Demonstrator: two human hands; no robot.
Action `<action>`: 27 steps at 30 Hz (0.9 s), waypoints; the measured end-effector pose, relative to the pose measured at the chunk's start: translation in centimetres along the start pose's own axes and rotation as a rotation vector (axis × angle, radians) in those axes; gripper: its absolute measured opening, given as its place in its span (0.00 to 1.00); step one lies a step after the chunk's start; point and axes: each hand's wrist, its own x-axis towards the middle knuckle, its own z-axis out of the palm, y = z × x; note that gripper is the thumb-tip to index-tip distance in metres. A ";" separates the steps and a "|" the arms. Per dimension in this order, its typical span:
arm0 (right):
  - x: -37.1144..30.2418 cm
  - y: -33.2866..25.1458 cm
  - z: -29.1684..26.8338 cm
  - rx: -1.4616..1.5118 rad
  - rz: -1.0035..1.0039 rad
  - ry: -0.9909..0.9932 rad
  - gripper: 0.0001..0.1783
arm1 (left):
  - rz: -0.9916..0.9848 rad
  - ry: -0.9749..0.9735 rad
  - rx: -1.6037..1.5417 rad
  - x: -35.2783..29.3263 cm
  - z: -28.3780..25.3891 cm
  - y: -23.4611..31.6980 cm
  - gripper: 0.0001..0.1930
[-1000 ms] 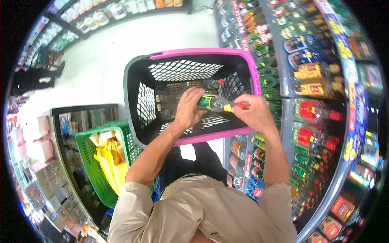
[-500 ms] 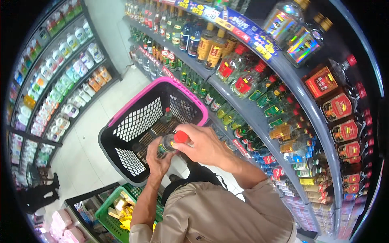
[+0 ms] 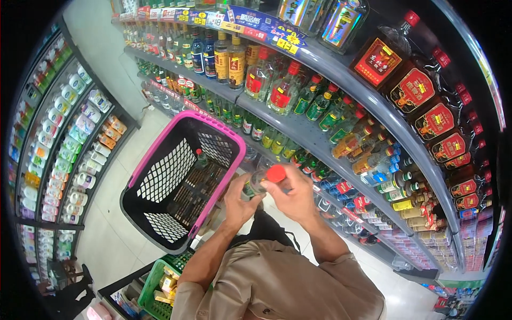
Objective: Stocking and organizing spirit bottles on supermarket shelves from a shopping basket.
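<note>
In front of my chest I hold a clear glass bottle [image 3: 257, 183] with a red cap, tilted away from me. My left hand [image 3: 240, 201] is wrapped around its body. The fingers of my right hand [image 3: 295, 193] close on the neck, just below the cap. Beside my left hand is a black mesh shopping basket [image 3: 151, 146] with a pink rim. A small bottle [image 3: 201, 158] with a red cap stands inside it, near the far end.
Shelves [image 3: 314, 128] of liquor bottles curve along my right side. On the left, a rack holds rows of white bottles [image 3: 80, 181]. Below the basket stands a green crate [image 3: 148, 282] with yellow packs. A dark-clothed person [image 3: 72, 294] is at the lower left.
My view has turned, so the shopping basket sits further left and lower. Both hands have moved right with the bottle, from over the basket to beside its rim.
</note>
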 end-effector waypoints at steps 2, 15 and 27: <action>0.5 1.4 -1.6 -0.123 -0.014 0.070 0.15 | -0.024 -0.069 -0.020 1.5 1.7 0.5 0.31; 9.9 8.9 -10.6 0.027 0.093 0.343 0.13 | 0.075 -0.206 0.045 13.5 15.9 1.0 0.32; 15.7 15.6 -11.0 -0.048 0.212 0.264 0.14 | -0.083 -0.130 0.115 18.4 21.9 -3.2 0.33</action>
